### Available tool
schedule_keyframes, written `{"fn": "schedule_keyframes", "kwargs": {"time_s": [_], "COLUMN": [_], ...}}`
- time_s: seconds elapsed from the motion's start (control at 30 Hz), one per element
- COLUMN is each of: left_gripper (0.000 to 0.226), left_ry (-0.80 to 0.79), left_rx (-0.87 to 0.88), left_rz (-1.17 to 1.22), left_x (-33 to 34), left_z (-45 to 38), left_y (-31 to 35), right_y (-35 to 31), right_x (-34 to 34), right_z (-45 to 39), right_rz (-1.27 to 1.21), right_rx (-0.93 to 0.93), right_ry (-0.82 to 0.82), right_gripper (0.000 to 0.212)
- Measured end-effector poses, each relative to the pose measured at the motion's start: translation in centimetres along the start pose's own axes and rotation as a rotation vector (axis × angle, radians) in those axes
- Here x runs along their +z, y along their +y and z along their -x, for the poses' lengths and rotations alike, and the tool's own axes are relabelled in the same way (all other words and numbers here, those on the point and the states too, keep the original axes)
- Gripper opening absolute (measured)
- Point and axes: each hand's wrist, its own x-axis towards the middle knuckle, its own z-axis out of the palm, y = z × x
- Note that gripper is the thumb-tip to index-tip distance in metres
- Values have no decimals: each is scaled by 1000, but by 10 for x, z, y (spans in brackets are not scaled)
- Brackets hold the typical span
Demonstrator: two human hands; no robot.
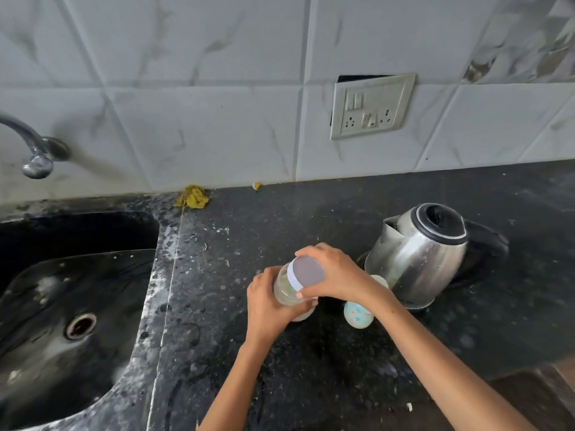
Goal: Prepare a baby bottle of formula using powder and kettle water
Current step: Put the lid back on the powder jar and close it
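White marble-pattern tiled wall [217, 119] at rear, above a black speckled stone tabletop [280, 368] with pale spotting across its surface. A dark sink [62, 321] is set into the tabletop at left, drain visible, with a chrome tap [34, 150] projecting from the wall above it. A stainless steel kettle [420, 253] with a black lid stands on its base at right of centre, spout facing left. A switch-and-socket plate [371, 105] is fixed to the wall above the kettle and sits slightly askew. The left hand [269, 303] is wrapped around the lower body of a clear jar [289, 287], which is tilted with its top toward the camera; the grip here is grasping the jar. The right hand [333, 272] arches over the jar's white-rimmed lid [308, 272], fingers and thumb curled round its edge, grasping the lid. Contents of the jar cannot be determined. A pale patterned baby bottle [357, 315] lies partly hidden beneath the right wrist, between jar and kettle, near the kettle base. A crumpled yellow cloth [193, 197] lies at the wall edge behind the sink corner, with a small yellow-green object [257, 186] further right along the same edge.
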Motion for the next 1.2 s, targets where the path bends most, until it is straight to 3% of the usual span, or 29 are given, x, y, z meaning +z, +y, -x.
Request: {"fn": "schedule_keyframes", "kwargs": {"time_s": [0.57,0.83,1.0,1.2], "left_gripper": [63,70,68,75], "left_ry": [110,93,106,95], "left_rx": [56,13,-1,-7], "left_rz": [60,75,70,57], "left_x": [3,3,2,2], "left_z": [17,21,21,21], "left_y": [-7,-3,-2,-4], "right_y": [-15,-34,-20,-10], "right_x": [1,12,1,-8], "right_z": [-5,-9,-6,-6], "right_rz": [-4,359,62,-68], "right_rx": [-156,-94,-176,-184], "right_ry": [-286,-78,-159,-40], "right_gripper": [81,73,74,74]}}
